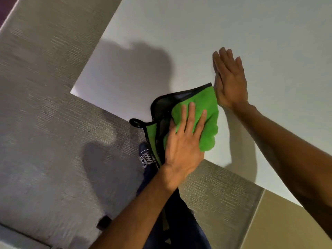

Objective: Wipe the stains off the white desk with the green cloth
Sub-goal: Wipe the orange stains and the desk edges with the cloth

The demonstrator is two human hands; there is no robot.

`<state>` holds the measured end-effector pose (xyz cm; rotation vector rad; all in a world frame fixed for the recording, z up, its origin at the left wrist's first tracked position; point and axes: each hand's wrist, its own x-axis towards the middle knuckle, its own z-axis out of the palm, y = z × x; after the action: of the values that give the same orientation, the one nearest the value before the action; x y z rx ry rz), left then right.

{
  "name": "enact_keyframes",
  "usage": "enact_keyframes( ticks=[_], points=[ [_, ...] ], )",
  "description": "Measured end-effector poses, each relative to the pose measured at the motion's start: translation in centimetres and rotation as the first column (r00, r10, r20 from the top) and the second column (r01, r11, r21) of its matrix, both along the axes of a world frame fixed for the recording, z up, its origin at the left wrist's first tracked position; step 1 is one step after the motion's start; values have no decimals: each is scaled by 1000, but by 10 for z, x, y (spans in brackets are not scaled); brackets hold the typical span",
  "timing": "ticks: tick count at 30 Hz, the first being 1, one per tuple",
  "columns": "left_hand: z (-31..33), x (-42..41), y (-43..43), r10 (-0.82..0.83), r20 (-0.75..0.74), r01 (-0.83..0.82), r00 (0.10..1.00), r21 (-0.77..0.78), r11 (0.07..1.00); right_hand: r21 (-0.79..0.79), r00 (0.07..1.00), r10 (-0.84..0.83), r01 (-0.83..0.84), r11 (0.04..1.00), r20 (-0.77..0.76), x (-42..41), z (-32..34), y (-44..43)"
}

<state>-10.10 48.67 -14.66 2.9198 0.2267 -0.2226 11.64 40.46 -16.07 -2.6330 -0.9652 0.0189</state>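
The cloth is bright green with a black stitched border and a black hanging loop; its folded-back underside looks dark grey. The bench is plain white, unpatterned. The carpet at the left of the frame is grey-beige with fine ribbed lines. The shoe is navy with white laces.

One green cloth lies under the spread fingers of one left hand. One right hand rests flat, its fingers just beyond the cloth's far corner. One white desk bears both hands. One shoe shows below the left fingers.
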Motion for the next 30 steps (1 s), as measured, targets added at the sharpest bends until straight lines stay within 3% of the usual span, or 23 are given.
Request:
enact_keyframes(
  ticks=[5,9,14,18,22,25,30],
  points=[
    [-9,54,97,352,14,-352,936,93,931,5,999,18,-18,1000,27,-1,-4,-3],
    [-6,88,158,442,-5,-440,897,93,893,-13,999,12,-11,1000,42,0,-7,-2],
    [-4,82,125,381,-21,-373,924,160,914,-50,999,-5,7,999,49,-1,-3,0],
    [-1,51,41,148,20,-149,989,162,976,-69,999,-4,7,998,48,1,-2,0],
    [-3,26,-2,-67,55,66,996,20,998,-23,999,10,-9,1000,45,3,-7,-4],
    [-6,45,38,-3,46,0,999,66,998,-11,997,5,-4,1000,77,3,-10,-4],
    [0,105,143,327,-11,-326,945,48,944,-14,996,-4,5,1000,85,2,-13,-3]
  ],
)
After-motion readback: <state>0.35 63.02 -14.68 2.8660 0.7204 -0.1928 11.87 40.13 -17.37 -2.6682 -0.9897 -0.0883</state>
